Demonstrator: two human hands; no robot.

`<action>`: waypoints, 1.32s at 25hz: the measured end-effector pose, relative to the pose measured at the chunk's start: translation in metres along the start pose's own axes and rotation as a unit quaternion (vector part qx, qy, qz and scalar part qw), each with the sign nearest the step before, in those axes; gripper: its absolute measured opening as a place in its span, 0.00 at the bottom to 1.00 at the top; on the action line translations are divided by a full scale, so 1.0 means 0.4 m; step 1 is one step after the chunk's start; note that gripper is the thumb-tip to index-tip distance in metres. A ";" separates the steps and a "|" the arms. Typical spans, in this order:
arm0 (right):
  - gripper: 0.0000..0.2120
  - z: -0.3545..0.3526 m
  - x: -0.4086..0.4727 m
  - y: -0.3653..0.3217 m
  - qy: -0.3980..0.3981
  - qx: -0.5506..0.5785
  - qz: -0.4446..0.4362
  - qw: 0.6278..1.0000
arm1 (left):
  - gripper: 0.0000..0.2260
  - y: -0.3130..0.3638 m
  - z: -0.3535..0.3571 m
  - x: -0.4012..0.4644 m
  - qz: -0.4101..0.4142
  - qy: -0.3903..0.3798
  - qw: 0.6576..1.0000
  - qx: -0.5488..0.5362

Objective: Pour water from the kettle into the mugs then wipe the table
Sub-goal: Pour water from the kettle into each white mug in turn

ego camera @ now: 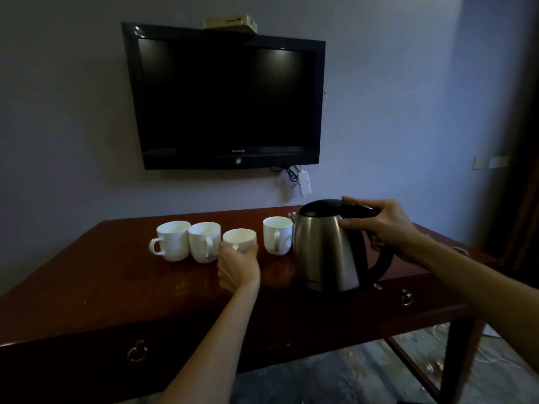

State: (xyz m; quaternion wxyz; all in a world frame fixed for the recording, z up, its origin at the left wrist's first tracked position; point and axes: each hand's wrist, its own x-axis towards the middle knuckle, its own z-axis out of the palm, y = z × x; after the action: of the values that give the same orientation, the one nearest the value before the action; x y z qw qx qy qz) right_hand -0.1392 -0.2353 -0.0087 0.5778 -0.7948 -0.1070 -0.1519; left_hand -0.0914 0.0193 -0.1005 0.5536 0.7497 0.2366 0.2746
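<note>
My left hand (237, 268) curls round the third white ceramic mug (239, 239), which stands on the dark red-brown wooden worktop (87, 275) in a row with three other white mugs (172, 240). My right hand (385, 225) grips the black handle of the brushed steel kettle (326, 249), upright on the worktop just beside the rightmost mug (277, 235). I cannot tell what the mugs hold.

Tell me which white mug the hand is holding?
The third mug from the left. The left hand grips it; the other three mugs stand untouched, and it sits nearer the person.
</note>
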 end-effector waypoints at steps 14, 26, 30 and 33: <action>0.20 0.125 0.111 -0.230 -0.200 -0.241 0.032 0.949 | 0.31 -0.073 -0.144 0.088 0.154 -0.170 0.968 0.103; 0.18 0.145 0.159 -0.228 -0.215 -0.264 0.035 0.939 | 0.30 -0.086 -0.139 0.099 0.162 -0.185 0.965 0.087; 0.18 0.147 0.167 -0.235 -0.223 -0.271 0.037 0.936 | 0.31 -0.089 -0.137 0.098 0.160 -0.182 0.967 0.078; 0.19 0.153 0.167 -0.246 -0.229 -0.278 0.036 0.932 | 0.32 -0.089 -0.137 0.095 0.152 -0.185 0.969 0.065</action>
State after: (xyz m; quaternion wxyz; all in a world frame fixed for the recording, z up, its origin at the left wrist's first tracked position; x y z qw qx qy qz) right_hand -0.1036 -0.1469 0.0853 0.2989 -0.9401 -0.1609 0.0312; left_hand -0.1022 0.0923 -0.1159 0.4894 0.8491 0.0309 0.1964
